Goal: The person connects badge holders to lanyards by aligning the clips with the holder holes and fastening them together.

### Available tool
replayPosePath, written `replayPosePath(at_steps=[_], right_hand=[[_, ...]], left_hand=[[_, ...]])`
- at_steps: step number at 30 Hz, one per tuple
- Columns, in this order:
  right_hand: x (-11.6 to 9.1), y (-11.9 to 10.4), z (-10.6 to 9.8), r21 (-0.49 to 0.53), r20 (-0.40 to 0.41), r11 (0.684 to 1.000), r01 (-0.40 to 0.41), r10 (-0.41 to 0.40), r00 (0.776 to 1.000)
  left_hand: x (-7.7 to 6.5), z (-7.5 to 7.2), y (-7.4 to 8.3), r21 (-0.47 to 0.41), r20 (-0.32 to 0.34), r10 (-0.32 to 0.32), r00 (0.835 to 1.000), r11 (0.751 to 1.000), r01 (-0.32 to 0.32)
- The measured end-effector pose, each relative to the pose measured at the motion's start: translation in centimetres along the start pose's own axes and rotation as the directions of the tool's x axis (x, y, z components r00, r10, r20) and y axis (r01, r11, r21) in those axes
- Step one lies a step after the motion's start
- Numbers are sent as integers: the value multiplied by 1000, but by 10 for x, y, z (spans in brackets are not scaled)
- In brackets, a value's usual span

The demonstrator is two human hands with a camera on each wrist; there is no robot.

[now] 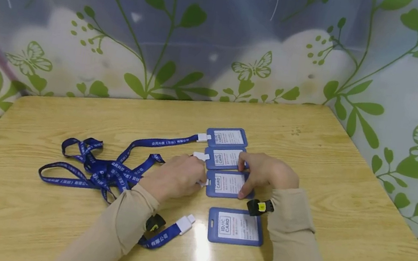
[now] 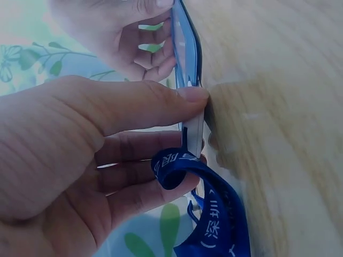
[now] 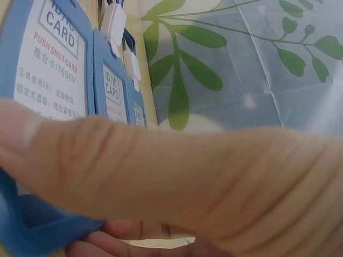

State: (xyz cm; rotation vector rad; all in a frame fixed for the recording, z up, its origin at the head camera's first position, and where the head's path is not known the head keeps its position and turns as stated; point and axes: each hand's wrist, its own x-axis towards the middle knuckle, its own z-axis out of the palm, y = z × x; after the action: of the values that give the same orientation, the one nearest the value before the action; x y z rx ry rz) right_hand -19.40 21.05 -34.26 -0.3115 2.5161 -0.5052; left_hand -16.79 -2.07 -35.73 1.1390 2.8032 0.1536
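My left hand (image 1: pixel 177 176) pinches a white lanyard clip (image 2: pixel 194 127) between thumb and fingers at the slotted end of a blue ID card holder (image 1: pixel 225 184). The right hand (image 1: pixel 270 172) holds that holder's opposite end, its thumb lying across the front in the right wrist view. Blue lanyard strap (image 2: pixel 217 214) with white lettering curls down from the clip. Just beyond lie two more holders, a middle one (image 1: pixel 223 158) and a far one (image 1: pixel 228 137), each with a white clip at its left end. Whether the pinched clip is fastened through the slot is hidden.
Nearer me lies a separate blue card holder (image 1: pixel 236 227), with a loose lanyard end and its white clip (image 1: pixel 185 223) to its left. Tangled blue lanyards (image 1: pixel 103 173) heap on the left of the wooden table (image 1: pixel 343 215). A leaf-patterned wall covering (image 1: pixel 223 37) borders the table's back.
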Motion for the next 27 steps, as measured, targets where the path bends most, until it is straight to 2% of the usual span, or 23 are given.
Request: replayPosePath(at_steps=[4, 9, 20, 27], right_hand=[[0, 0, 1, -16, -2, 1000, -11, 11, 1000], [0, 0, 0, -19, 1, 1000, -14, 14, 1000], [2, -1, 0, -32, 4, 999, -19, 19, 1000], [3, -2, 2, -22, 13, 999, -35, 35, 999]], left_hand=[[0, 2, -1, 9, -28, 29, 999, 1000, -29], [0, 3, 0, 27, -31, 47, 998, 999, -46], [0, 0, 0, -13, -48, 82, 995, 996, -83], [-1, 2, 2, -43, -42, 52, 998, 998, -54]])
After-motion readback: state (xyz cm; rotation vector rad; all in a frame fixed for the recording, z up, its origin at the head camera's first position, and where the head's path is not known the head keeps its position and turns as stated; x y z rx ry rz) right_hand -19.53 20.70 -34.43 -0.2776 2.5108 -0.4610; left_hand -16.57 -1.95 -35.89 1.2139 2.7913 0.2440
